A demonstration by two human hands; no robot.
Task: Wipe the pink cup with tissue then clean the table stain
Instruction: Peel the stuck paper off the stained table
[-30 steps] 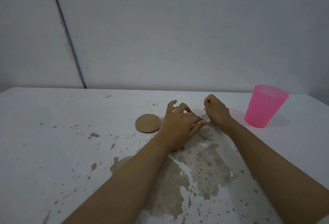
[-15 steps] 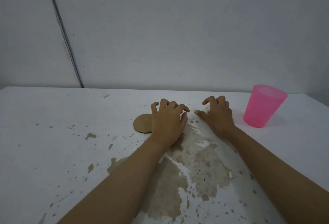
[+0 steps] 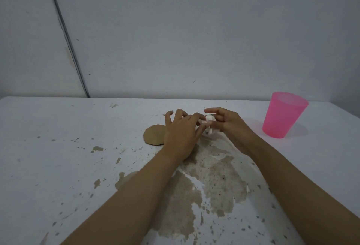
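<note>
Pink cup (image 3: 282, 116): upright, standing apart at the right of both our hands.
Tissue (image 3: 209, 120): small white wad left of the cup, between our fingers.
Left hand (image 3: 181, 133): fingers curled, pinching the wad.
Right hand (image 3: 228, 125): half closed around it; nearer to the cup.

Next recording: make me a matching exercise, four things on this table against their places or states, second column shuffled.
Things: 1 pink cup; 2 tissue wad; 3 cardboard disc; 4 brown stain.
Places: A pinched between left hand and right hand; B upright, far right; C spread nearest the camera; D flat, partly hidden by the left hand.
Pairs: 1-B; 2-A; 3-D; 4-C.
</note>
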